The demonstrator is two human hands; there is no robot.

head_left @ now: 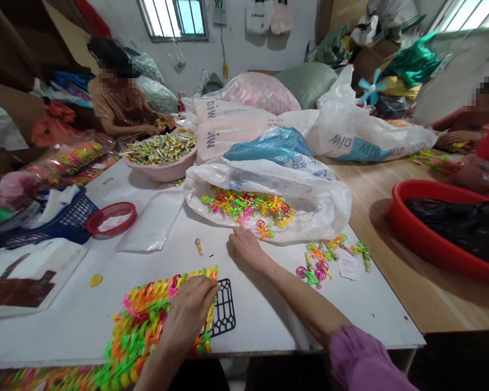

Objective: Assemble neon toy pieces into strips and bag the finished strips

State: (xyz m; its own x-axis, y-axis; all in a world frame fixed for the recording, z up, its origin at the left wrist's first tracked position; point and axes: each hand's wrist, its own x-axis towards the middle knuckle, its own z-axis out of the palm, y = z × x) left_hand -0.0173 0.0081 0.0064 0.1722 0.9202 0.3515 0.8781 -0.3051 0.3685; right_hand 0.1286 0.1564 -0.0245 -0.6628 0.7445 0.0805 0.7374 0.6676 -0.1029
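Observation:
My left hand (189, 315) rests palm down on a black plastic grid (224, 309) that is packed with rows of bright neon plastic toy pieces (146, 320); its fingers curl over the top row. My right hand (246, 245) reaches forward across the white board to the mouth of a clear plastic bag (309, 201) holding a heap of small neon toy bicycles (248, 206). Its fingers are bent down at the bag's edge, and I cannot see whether they hold a piece. More loose bicycles (330, 258) lie to the right of that hand.
A pink basin (163, 171) of coloured pieces stands at the back left before a seated person (118, 100). A small red basket (111, 218), a blue basket (71, 220), a red tub (432, 233) with a black bag, and large stuffed bags (350, 133) crowd the table.

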